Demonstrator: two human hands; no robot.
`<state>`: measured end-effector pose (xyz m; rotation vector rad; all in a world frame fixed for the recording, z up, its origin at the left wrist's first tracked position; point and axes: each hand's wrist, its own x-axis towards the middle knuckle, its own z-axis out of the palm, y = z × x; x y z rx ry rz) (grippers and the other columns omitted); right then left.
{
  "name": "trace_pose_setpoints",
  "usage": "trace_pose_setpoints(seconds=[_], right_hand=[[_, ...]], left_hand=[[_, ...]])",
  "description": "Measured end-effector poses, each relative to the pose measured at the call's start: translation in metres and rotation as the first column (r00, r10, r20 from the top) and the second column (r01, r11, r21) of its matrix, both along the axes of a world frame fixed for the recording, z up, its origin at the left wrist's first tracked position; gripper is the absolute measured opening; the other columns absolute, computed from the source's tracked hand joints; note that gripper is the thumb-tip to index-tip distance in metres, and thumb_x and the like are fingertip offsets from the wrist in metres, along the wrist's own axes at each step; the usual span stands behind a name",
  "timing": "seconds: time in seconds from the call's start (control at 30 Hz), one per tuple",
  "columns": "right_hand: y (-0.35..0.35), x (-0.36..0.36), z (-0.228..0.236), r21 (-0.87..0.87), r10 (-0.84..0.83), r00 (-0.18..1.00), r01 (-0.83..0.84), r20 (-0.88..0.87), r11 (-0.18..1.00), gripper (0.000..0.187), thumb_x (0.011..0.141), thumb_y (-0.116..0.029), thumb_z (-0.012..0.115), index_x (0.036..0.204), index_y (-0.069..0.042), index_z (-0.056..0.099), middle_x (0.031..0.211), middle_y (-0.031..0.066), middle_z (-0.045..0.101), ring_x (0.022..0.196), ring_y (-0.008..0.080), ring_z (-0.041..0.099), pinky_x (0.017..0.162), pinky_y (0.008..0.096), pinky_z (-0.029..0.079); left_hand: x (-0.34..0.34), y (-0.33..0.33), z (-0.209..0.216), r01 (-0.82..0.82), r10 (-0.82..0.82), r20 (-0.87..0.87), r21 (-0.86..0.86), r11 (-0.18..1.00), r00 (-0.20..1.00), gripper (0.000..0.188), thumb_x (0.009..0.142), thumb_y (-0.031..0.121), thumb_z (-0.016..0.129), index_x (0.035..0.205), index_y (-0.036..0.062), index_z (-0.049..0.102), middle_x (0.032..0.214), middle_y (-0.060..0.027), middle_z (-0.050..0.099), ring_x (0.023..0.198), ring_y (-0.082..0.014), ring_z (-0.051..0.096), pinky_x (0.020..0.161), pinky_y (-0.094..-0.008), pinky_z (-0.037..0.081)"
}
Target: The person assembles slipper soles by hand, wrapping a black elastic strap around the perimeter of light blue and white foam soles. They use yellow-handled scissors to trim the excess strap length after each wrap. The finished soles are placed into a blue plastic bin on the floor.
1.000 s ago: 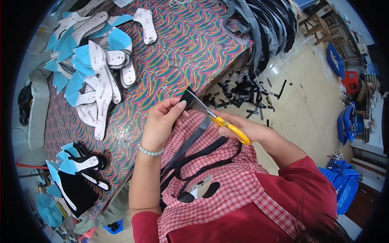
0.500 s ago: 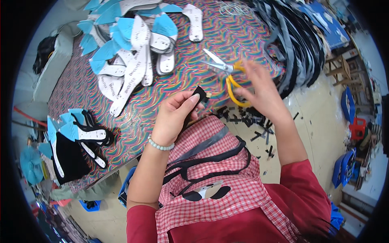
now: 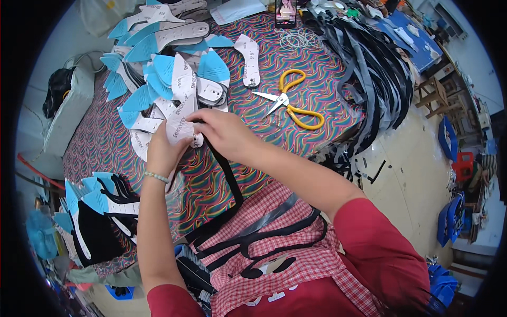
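Observation:
At the near edge of the pile of white-and-blue shoe insole boards (image 3: 142, 45), my left hand (image 3: 163, 150) is closed on a white insole board (image 3: 178, 127). My right hand (image 3: 229, 134) pinches the upper edge of that same board, its thumb and fingers bent. A long black fabric strip (image 3: 228, 174) runs from under my right hand down over the table edge to my lap; whether those fingers grip it too is hidden. Yellow-handled scissors (image 3: 285, 99) lie with blades apart on the table, to the right of my hands.
A bundle of black and grey strips (image 3: 377, 68) hangs over the table's right side. Several insoles with black strips (image 3: 100, 203) lie at the left edge. A phone (image 3: 285, 13) and pale rubber bands (image 3: 299, 39) are at the back. Black scraps (image 3: 372, 171) litter the floor.
The scissors have left my right hand and rest on the table. Both hands have moved left to the pile and grip an insole board. The black strip now trails across the table edge.

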<state>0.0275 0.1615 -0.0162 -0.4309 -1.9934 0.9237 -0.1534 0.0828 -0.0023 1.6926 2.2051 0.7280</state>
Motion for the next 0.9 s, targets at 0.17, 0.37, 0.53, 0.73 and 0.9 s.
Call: trace_pose_setpoints(seconds=[0.17, 0.37, 0.53, 0.73, 0.9], right_hand=[[0.022, -0.010, -0.027, -0.204, 0.022, 0.994, -0.001, 0.103, 0.979, 0.024, 0.090, -0.012, 0.055, 0.112, -0.003, 0.059, 0.087, 0.0102, 0.067, 0.079, 0.0178, 0.066, 0.071, 0.0305, 0.050], [-0.035, 0.032, 0.022, -0.404, 0.344, 0.905, -0.421, -0.251, 0.812, 0.024, 0.094, -0.011, 0.054, 0.113, 0.000, 0.061, 0.105, 0.0077, 0.065, 0.099, 0.0136, 0.060, 0.087, 0.0268, 0.048], [-0.047, 0.061, 0.030, -0.767, 0.101, 0.931, -0.347, -0.350, 0.539, 0.024, 0.094, -0.013, 0.056, 0.114, -0.001, 0.057, 0.103, 0.0102, 0.066, 0.087, 0.0153, 0.065, 0.077, 0.0264, 0.053], [-0.042, 0.075, 0.030, -0.862, 0.126, 0.935, -0.356, -0.333, 0.361, 0.020, 0.092, -0.016, 0.059, 0.106, -0.002, 0.055, 0.092, 0.0103, 0.066, 0.071, 0.0138, 0.065, 0.065, 0.0263, 0.056], [-0.053, 0.050, 0.019, -0.853, 0.277, 0.930, -0.338, -0.239, 0.399, 0.019, 0.092, -0.018, 0.060, 0.102, -0.002, 0.057, 0.088, 0.0053, 0.065, 0.074, 0.0111, 0.064, 0.060, 0.0250, 0.054]], left_hand=[[-0.010, -0.031, 0.000, -0.106, -0.083, 0.979, 0.064, 0.992, -0.184, 0.035, 0.097, 0.025, 0.049, 0.123, 0.0020, 0.049, 0.078, -0.0017, 0.054, 0.055, -0.0080, 0.046, 0.044, -0.0222, 0.042], [0.047, -0.081, 0.010, 0.262, 0.046, 0.923, 0.060, 0.963, -0.382, 0.052, 0.093, 0.040, 0.048, 0.122, -0.0030, 0.045, 0.073, -0.0079, 0.050, 0.042, -0.0098, 0.038, 0.030, -0.0207, 0.029], [0.067, -0.086, -0.005, 0.199, -0.060, 0.820, 0.208, 0.958, -0.569, 0.074, 0.090, 0.059, 0.044, 0.126, -0.0061, 0.042, 0.102, -0.0169, 0.054, 0.050, -0.0123, 0.040, 0.033, -0.0217, 0.033], [0.031, -0.090, -0.014, -0.128, -0.295, 0.821, 0.267, 0.955, -0.488, 0.070, 0.091, 0.044, 0.049, 0.135, -0.0079, 0.034, 0.119, -0.0183, 0.048, 0.066, -0.0143, 0.040, 0.040, -0.0219, 0.039], [0.022, -0.078, -0.037, -0.393, 0.098, 0.995, -0.093, 0.915, -0.007, 0.049, 0.096, 0.032, 0.047, 0.126, -0.0069, 0.046, 0.104, -0.0137, 0.058, 0.081, -0.0199, 0.061, 0.057, -0.0263, 0.051]])
